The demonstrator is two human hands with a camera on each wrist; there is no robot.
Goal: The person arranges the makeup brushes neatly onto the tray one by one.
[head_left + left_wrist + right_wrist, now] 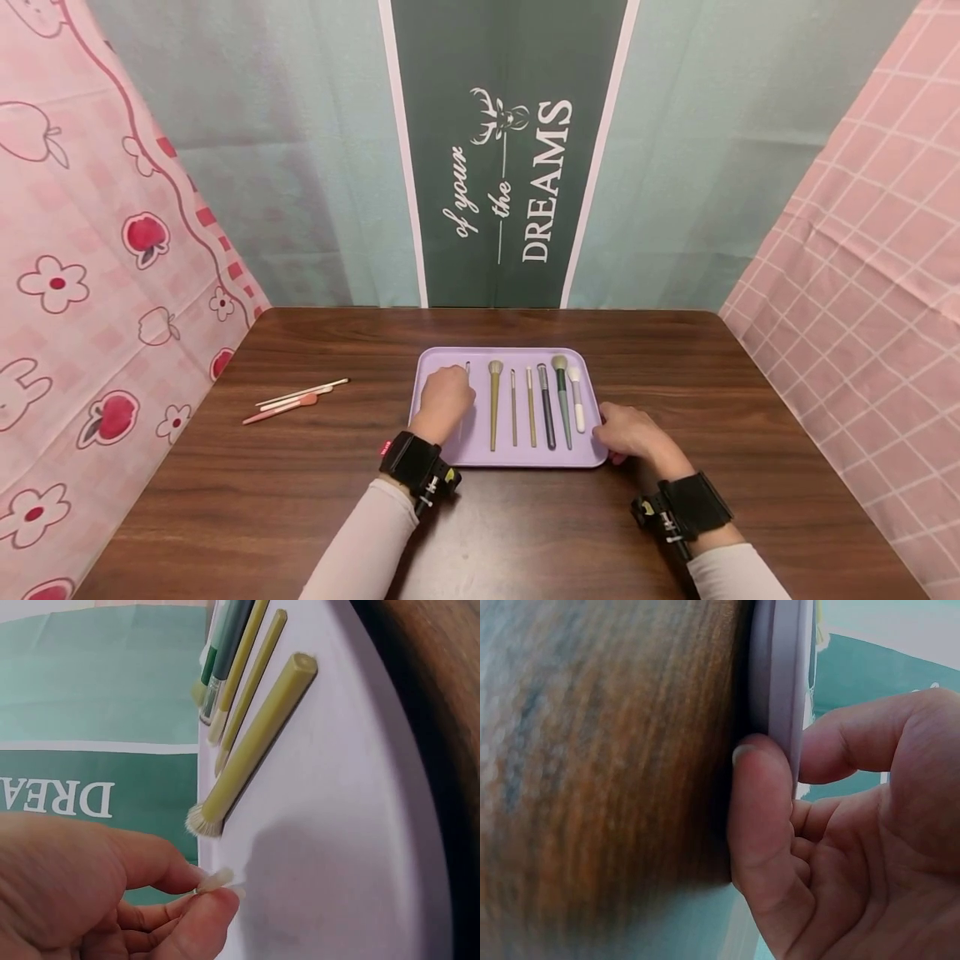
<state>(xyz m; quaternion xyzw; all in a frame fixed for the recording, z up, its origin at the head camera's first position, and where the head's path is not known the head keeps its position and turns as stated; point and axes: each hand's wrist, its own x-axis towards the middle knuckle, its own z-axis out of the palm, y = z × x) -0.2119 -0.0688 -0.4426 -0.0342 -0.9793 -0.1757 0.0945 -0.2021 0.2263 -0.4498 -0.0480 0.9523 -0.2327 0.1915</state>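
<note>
Dark wood counter, lilac tray mid-counter.
My left hand pinches a thin brush at the tray's left; right hand clamps its rim. Six brushes laid; three left outside.

The dark green fabric banner with white borders, hanging behind the brown wooden desk, carries white lettering turned on its side: "of your" in script, "the" in script between two thin lines, and "DREAMS" in capitals, with a small white deer-head emblem above. In the left wrist view, the same banner shows "DRE", mirrored upside down.
</note>
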